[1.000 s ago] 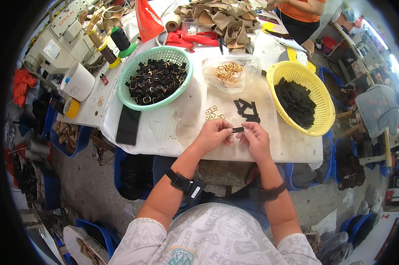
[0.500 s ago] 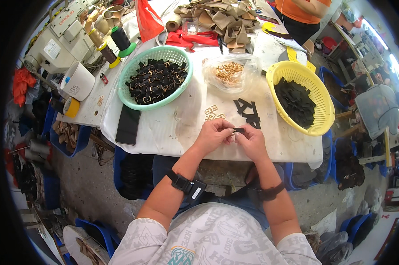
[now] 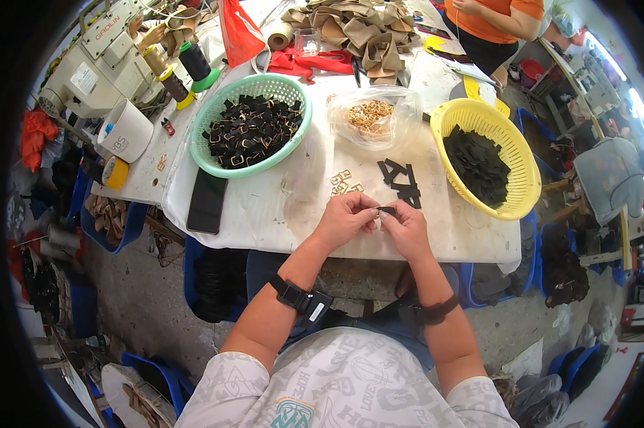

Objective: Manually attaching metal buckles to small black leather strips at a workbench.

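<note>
Yellow slatted basket: one. My left hand and my right hand: left of it, nearer me, fingertips pinching one black strip between them. Loose strips: left of basket. Gold buckles: farther left.

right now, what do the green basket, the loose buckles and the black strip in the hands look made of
Green basket: likely moulded plastic, slightly glossy; even colour, perforated wall.
Loose buckles: probably metal, or metal-coated, with a shiny gold-toned finish.
Black strip: dark and fairly matt, perhaps webbing or leather-like material; too small here to tell which.
</note>
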### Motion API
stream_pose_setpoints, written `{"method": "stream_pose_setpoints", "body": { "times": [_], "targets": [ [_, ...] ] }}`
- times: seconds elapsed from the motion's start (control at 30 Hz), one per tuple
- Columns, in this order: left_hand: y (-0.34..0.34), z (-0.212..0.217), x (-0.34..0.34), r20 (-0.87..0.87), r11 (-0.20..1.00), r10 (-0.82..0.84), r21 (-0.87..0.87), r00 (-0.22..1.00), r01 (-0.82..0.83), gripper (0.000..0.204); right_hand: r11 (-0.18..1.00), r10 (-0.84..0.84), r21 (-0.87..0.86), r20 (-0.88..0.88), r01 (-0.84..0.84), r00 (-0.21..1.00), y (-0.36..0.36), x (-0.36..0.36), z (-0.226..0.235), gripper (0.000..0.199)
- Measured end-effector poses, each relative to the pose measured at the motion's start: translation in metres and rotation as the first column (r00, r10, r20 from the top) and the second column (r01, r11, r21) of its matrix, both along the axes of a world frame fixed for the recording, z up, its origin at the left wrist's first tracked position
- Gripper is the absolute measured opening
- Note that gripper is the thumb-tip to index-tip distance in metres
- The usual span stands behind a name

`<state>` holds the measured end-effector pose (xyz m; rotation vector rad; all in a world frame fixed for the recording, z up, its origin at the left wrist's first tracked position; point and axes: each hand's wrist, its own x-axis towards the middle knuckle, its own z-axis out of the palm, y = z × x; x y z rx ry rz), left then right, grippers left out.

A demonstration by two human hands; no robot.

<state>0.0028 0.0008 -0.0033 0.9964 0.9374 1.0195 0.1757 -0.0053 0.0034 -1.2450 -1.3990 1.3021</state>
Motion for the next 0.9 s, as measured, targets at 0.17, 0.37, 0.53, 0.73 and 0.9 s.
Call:
{"method": "stream_pose_setpoints", "body": {
  "times": [0.17,0.37,0.53,0.73,0.9],
  "targets": [
    [0.000,0.000,-0.001,-0.008,1.000,-0.006,0.003,1.000,0.006,0.011,1.000,-0.004,0.003,0.004,0.004,1.000,0.000,0.000,-0.002,0.006],
    [-0.001,0.001,-0.001,0.004,1.000,0.029,0.010,1.000,-0.029,0.009,1.000,0.011,-0.021,-0.093,-0.013,0.996,0.002,0.005,-0.003,0.008],
    [-0.001,0.008,0.001,0.003,0.996,0.085,-0.021,0.996,-0.085,0.009,0.994,-0.009,-0.105,-0.281,-0.022,0.960,0.007,0.016,-0.006,0.016],
    [0.000,0.005,-0.001,0.028,0.996,0.085,-0.032,0.996,-0.084,0.008,0.991,-0.032,-0.133,-0.305,-0.009,0.952,0.006,0.014,-0.006,0.019],
    [0.000,0.007,-0.001,0.032,0.996,0.083,-0.037,0.996,-0.082,0.008,0.995,0.018,-0.095,-0.244,-0.042,0.969,0.006,0.013,-0.002,0.016]
  ]
}}
